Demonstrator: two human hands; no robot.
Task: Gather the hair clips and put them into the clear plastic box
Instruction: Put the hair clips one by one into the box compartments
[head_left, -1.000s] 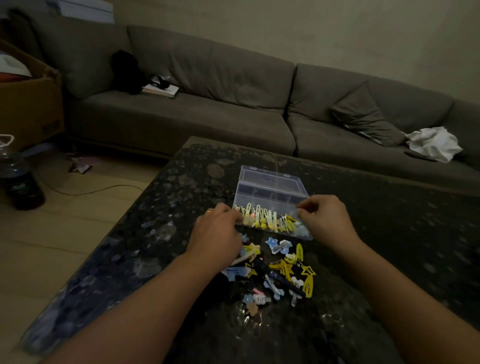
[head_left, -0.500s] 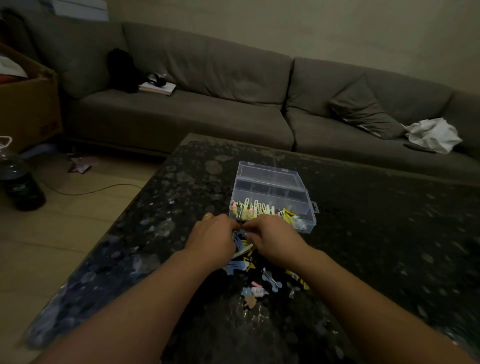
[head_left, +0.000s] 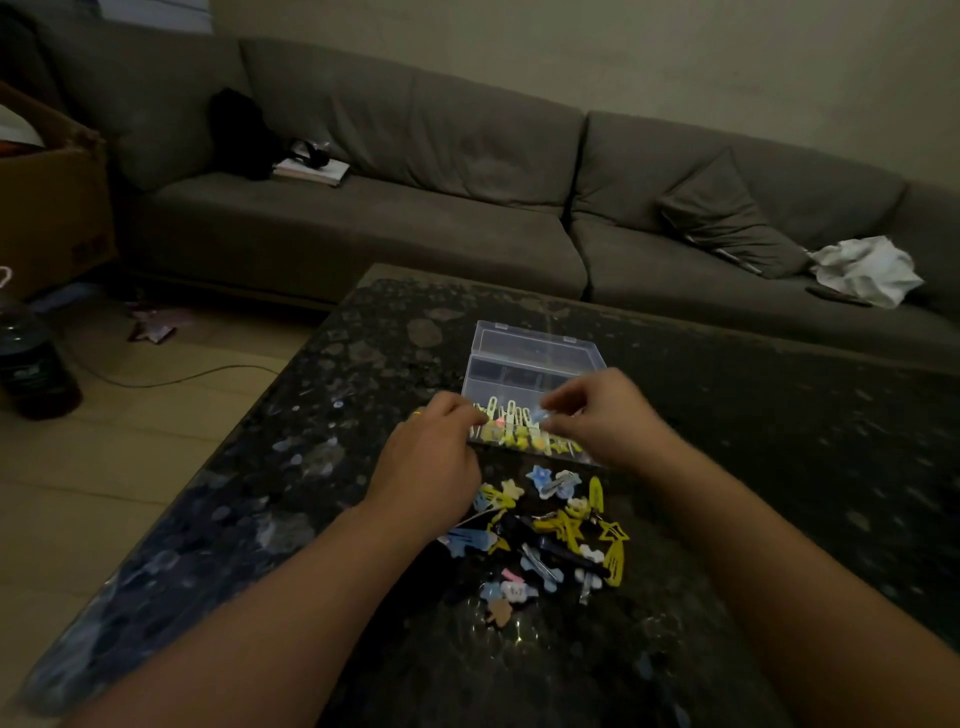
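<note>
The clear plastic box (head_left: 524, 371) stands open on the dark stone table (head_left: 779, 467), its lid tipped back. A row of yellow and white hair clips (head_left: 511, 428) fills its near side. A loose pile of hair clips (head_left: 550, 525), yellow, blue, white and black, lies just in front of the box. My left hand (head_left: 431, 462) has its fingers curled at the box's front left corner. My right hand (head_left: 597, 415), blurred by motion, is over the box's front edge and pinches a small blue clip (head_left: 540, 414) at its fingertips.
A long grey sofa (head_left: 415, 234) runs behind the table, with a cushion (head_left: 727, 218), a white cloth (head_left: 865, 270) and a book with headphones (head_left: 311, 166) on it. A dark bottle (head_left: 31, 364) and a cardboard box (head_left: 52, 208) stand on the floor at left.
My right hand went from the box down to the pile and has come back up over the box with a clip. My left hand has stayed by the box's corner.
</note>
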